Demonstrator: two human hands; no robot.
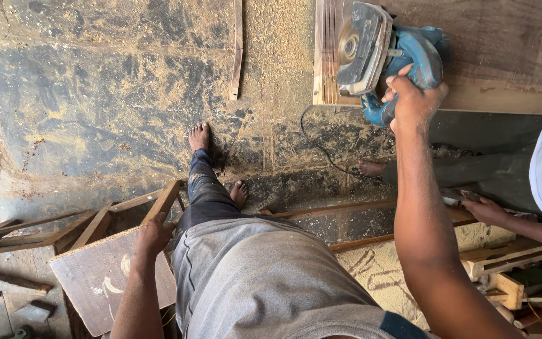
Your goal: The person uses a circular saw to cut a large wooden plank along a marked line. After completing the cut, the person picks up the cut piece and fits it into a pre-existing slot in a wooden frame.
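A rough grey concrete floor [95, 113] is seen dusted with yellow sawdust [271, 56]; a thin wooden strip [237, 50] and a black cable [321, 150] are laid directly on it.

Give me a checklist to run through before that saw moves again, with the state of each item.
1. Grip on the saw: right hand wraps the handle of the blue circular saw. Ok.
2. Left hand away from the blade: it rests on the edge of a wooden board, far from the saw. Ok.
3. Power cord: loops loose over the sawdust-covered floor near bare feet. Not ok.
4. Foot protection: the wearer's feet are bare. Not ok.
5. Bystander: another person's hand and foot are close below the saw. Not ok.
6. Blade spinning or stopped: cannot tell.
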